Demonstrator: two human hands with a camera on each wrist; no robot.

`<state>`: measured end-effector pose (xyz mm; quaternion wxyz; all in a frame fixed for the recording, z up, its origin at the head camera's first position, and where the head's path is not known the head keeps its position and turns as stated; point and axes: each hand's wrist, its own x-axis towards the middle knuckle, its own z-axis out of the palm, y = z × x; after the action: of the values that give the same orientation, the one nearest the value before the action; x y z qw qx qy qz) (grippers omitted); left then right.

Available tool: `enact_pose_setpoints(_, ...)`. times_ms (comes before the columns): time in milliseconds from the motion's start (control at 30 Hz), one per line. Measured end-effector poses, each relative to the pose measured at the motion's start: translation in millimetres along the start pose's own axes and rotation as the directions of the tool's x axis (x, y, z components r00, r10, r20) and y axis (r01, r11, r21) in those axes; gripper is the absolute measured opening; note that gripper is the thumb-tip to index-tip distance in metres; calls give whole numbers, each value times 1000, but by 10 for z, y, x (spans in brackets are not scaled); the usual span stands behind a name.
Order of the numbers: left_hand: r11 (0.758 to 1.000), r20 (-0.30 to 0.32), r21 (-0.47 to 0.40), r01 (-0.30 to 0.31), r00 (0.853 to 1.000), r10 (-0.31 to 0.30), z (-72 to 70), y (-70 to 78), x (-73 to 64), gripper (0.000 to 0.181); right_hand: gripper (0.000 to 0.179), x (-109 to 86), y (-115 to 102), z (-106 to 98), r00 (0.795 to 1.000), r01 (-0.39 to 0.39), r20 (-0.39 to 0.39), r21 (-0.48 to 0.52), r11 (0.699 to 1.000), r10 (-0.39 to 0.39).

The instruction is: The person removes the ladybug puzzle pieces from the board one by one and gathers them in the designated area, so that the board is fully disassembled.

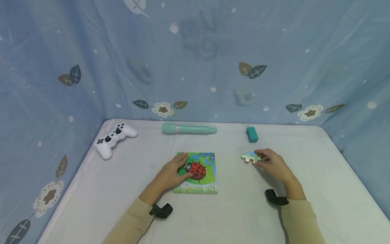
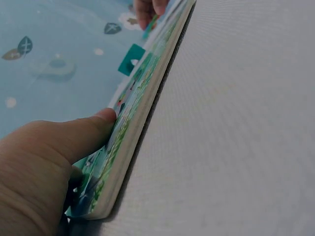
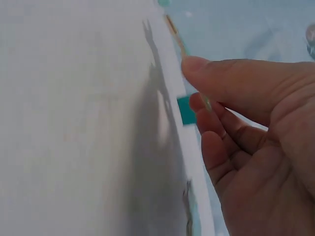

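A square ladybug jigsaw puzzle [image 1: 210, 184] lies flat on the white table, green with a grass border. My left hand [image 1: 171, 172] rests over its left side, thumb and fingers spread on the picture. In the left wrist view, the left thumb [image 2: 91, 132] lies on top of the board, whose pale edge shows; the other fingers are mostly hidden. Off to the right, my right hand [image 1: 272, 165] pinches a small jigsaw piece [image 1: 250, 157] between thumb and fingers, above the table. The right wrist view shows this piece [image 3: 176, 34] nearly edge-on.
Behind the puzzle lies a mint-green microphone-shaped object [image 1: 190, 129]. A teal block [image 1: 252, 135] stands just beyond the right hand. At the back left is a white game controller [image 1: 115, 139]. A blue patterned cloth [image 1: 195, 67] rises around the table's back and sides.
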<state>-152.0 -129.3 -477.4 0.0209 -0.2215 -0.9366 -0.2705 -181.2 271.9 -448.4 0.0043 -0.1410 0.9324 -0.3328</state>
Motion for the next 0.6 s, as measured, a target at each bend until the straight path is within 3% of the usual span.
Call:
enact_pose_setpoints(333, 1000, -12, -8, -4, 1000, 4, -13, 9, 13, 77, 39, -18, 135, -7, 1000, 6, 16, -46, 999, -5)
enact_pose_setpoints(600, 1000, -7, -5, 7, 1000, -7, -1, -1, 3, 77, 40, 5, 122, 14, 999, 29, 46, -64, 998, -26)
